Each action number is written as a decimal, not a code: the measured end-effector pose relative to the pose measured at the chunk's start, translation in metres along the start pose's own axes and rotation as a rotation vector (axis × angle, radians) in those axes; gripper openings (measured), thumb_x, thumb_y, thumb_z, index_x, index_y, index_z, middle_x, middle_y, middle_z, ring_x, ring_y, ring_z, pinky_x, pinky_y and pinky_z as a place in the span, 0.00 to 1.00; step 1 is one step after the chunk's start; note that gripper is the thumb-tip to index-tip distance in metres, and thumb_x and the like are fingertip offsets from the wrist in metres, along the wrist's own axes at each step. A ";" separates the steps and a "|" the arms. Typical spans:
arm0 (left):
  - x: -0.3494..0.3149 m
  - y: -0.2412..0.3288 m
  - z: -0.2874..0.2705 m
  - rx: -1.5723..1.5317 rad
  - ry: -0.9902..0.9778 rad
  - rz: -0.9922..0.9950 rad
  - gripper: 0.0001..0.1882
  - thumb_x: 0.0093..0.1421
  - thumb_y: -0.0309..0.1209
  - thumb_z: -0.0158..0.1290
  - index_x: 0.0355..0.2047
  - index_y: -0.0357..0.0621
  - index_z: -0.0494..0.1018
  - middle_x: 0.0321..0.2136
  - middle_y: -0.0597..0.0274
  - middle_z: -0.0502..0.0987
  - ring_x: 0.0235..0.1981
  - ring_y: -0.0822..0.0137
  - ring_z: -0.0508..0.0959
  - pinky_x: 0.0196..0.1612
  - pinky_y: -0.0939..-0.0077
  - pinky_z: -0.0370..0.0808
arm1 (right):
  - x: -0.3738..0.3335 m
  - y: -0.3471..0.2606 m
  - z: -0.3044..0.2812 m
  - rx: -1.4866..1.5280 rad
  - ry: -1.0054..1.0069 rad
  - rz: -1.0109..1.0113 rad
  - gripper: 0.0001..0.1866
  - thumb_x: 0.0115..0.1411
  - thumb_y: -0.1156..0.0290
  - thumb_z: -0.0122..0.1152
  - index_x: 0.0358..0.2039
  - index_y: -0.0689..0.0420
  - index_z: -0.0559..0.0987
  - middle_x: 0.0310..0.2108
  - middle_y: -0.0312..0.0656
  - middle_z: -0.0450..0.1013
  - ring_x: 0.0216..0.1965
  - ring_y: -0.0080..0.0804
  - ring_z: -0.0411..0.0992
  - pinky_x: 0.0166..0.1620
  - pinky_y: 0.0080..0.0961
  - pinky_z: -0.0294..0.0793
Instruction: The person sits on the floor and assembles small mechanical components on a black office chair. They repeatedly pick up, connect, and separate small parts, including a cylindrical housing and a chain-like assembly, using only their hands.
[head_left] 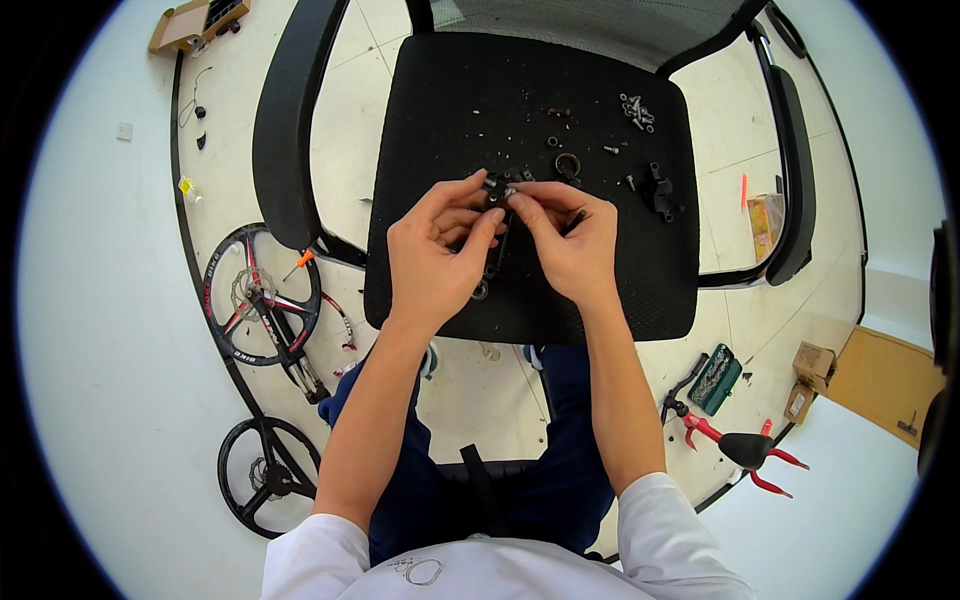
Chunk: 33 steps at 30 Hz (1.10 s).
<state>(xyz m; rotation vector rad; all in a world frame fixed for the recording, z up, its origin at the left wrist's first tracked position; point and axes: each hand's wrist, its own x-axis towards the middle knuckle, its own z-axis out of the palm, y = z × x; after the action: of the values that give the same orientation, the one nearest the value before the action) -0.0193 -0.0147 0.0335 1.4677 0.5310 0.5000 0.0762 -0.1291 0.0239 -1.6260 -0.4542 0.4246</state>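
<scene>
Above a black chair seat (630,300), my two hands meet at a small black metal part (493,185). My left hand (437,250) is closed, with the part pinched at its fingertips. Thumb and forefinger of my right hand (572,245) press on a tiny silvery piece (510,191) against that part; its kind is too small to tell. A dark rod (577,220) shows by my right hand's curled fingers. Below the hands lies a long black piece (492,268), partly hidden. A ring (567,164), a black bracket (658,193) and a loose screw (611,150) lie nearby.
A pile of small hardware (637,113) sits at the seat's far right. Armrests (283,130) flank the seat. On the floor are spoked wheels (262,292), an orange-handled screwdriver (304,258), a green tool case (714,380), a red-and-black bike part (745,448) and cardboard (885,375).
</scene>
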 end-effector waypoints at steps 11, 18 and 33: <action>0.000 0.000 -0.002 -0.053 0.010 -0.022 0.18 0.59 0.17 0.56 0.50 0.32 0.73 0.37 0.53 0.80 0.34 0.70 0.83 0.36 0.79 0.83 | -0.002 -0.012 0.004 -0.208 0.063 -0.176 0.08 0.55 0.73 0.68 0.37 0.59 0.84 0.21 0.29 0.75 0.17 0.10 0.59 0.21 0.13 0.54; 0.000 0.001 -0.001 -0.033 0.003 0.012 0.18 0.59 0.16 0.57 0.50 0.32 0.73 0.36 0.54 0.80 0.33 0.70 0.83 0.36 0.80 0.82 | 0.000 -0.001 0.001 0.068 -0.101 0.043 0.09 0.64 0.68 0.60 0.35 0.61 0.81 0.24 0.30 0.74 0.22 0.10 0.62 0.25 0.12 0.60; 0.000 -0.003 0.001 -0.053 0.009 0.008 0.18 0.58 0.16 0.57 0.50 0.30 0.74 0.35 0.54 0.81 0.33 0.70 0.83 0.35 0.80 0.82 | -0.001 0.001 0.009 -0.063 0.040 -0.119 0.06 0.61 0.72 0.63 0.31 0.60 0.78 0.26 0.32 0.74 0.18 0.12 0.60 0.21 0.14 0.56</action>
<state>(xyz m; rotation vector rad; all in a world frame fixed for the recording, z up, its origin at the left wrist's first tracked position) -0.0189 -0.0155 0.0308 1.4179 0.5150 0.5239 0.0706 -0.1220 0.0221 -1.6559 -0.5360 0.2910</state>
